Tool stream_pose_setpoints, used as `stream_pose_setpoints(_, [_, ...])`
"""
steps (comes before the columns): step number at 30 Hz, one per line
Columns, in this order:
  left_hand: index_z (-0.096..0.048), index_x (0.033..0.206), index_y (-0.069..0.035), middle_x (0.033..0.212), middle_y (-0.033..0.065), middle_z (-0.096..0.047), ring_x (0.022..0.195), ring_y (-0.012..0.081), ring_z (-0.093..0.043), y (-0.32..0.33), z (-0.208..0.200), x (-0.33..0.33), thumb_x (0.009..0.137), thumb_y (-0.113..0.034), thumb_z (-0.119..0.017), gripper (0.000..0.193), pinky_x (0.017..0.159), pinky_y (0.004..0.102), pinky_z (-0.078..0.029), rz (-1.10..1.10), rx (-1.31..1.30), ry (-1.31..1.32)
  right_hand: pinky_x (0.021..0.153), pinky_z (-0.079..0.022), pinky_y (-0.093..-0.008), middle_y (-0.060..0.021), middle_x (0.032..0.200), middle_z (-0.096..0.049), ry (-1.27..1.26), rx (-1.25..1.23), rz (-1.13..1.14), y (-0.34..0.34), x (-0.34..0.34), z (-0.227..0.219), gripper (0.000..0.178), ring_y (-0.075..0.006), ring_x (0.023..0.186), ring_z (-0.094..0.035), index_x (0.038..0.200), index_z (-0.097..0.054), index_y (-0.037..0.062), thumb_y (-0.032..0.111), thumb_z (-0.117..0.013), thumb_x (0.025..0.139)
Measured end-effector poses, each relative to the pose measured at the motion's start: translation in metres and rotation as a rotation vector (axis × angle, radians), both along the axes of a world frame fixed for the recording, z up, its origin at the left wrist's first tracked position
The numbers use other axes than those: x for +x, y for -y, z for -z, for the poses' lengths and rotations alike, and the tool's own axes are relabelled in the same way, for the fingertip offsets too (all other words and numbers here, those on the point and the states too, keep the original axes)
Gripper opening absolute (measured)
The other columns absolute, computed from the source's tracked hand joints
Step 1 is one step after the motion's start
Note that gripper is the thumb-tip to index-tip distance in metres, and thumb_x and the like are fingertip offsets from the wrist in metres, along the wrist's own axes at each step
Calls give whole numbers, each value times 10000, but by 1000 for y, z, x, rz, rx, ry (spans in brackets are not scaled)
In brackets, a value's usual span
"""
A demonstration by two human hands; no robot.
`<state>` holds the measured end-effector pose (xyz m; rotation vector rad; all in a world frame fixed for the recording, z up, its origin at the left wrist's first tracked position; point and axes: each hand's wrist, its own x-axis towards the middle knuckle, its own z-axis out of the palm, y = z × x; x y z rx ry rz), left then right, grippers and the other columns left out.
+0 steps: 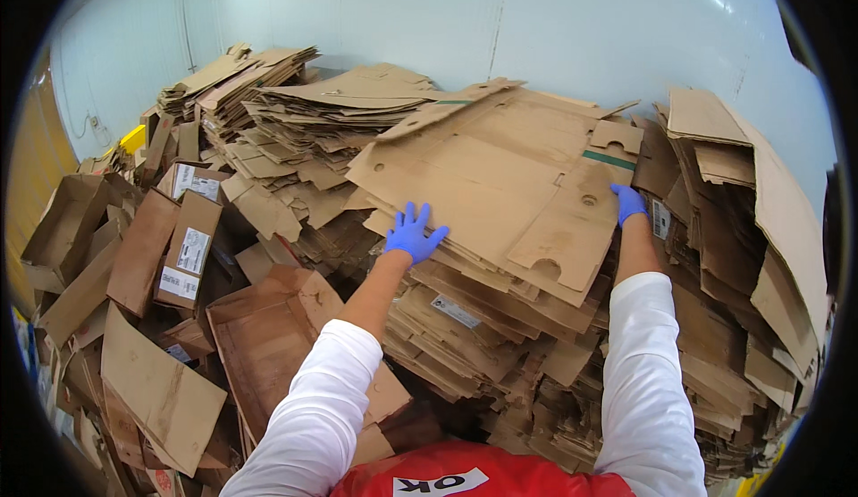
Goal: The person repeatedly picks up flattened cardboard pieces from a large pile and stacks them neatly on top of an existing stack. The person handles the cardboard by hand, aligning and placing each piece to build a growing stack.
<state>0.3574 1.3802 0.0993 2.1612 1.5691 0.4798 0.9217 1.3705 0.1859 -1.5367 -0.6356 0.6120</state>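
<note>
A large flattened cardboard box (500, 171) lies on top of the middle stack, with round cut-outs and a dark green stripe near its right side. My left hand (414, 233), in a blue glove, rests on its near left edge with the fingers spread. At the sheet's right edge, just below the green stripe, my right hand (629, 204) in a matching glove grips the cardboard; its fingers are partly hidden. Under the sheet, a thick stack of flattened cardboard (447, 332) shows uneven, layered edges.
Opened cardboard boxes (189, 251) are heaped at left, with an empty open box (259, 332) nearer me. Flattened cardboard (344, 95) is piled high at the back left. Another tall, leaning stack (715, 220) stands at right. A white wall (420, 14) closes off the back.
</note>
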Motion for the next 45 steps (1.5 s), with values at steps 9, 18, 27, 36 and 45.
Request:
stream_pose_setpoints(9, [-155, 1658, -223, 1707, 230, -5, 1536, 508, -141, 27, 0, -5, 791, -675, -754, 1146, 1227, 547, -280, 65, -31, 84, 945, -541, -421, -182, 1283, -673, -125, 118, -80, 3, 1, 4, 543, -315, 1068, -676, 1312, -623, -51, 202, -761, 852])
stream_pose_setpoints(18, [-165, 1657, -222, 1707, 229, -27, 1530, 499, -184, 33, 0, -6, 770, -679, -770, 1167, 1223, 540, -290, 54, 8, 126, 933, -539, -437, -170, 1254, -683, -101, 106, -10, 28, -35, -26, 528, -318, 1040, -674, 1287, -640, -34, 190, -748, 821])
stream_pose_setpoints(27, [-226, 1646, -227, 1694, 231, -132, 1555, 462, -137, 40, -36, 10, 794, -804, -624, 1103, 1227, 595, -213, 89, 105, -69, 849, -543, -411, -175, 1098, -728, 137, 29, -4, -46, 68, -69, 399, -298, 946, -695, 1117, -711, -50, 196, -724, 803])
stream_pose_setpoints(36, [-193, 1645, -120, 1681, 293, -87, 1556, 459, -125, 40, -10, 55, 875, -765, -569, 1073, 1232, 554, -228, 21, 77, -8, 926, -545, -409, -245, 1240, -675, 29, 6, 207, -34, 53, -30, 580, -330, 1066, -680, 1193, -631, -143, 149, -794, 720])
stream_pose_setpoints(45, [-269, 1582, 25, 1616, 277, -310, 1507, 440, -284, 154, 67, 19, 946, -434, -707, 899, 1227, 474, -284, -61, 422, 237, 919, -543, -417, -243, 1259, -662, 39, -72, 38, -83, 112, -19, 597, -315, 1026, -684, 1226, -603, -125, 197, -780, 756])
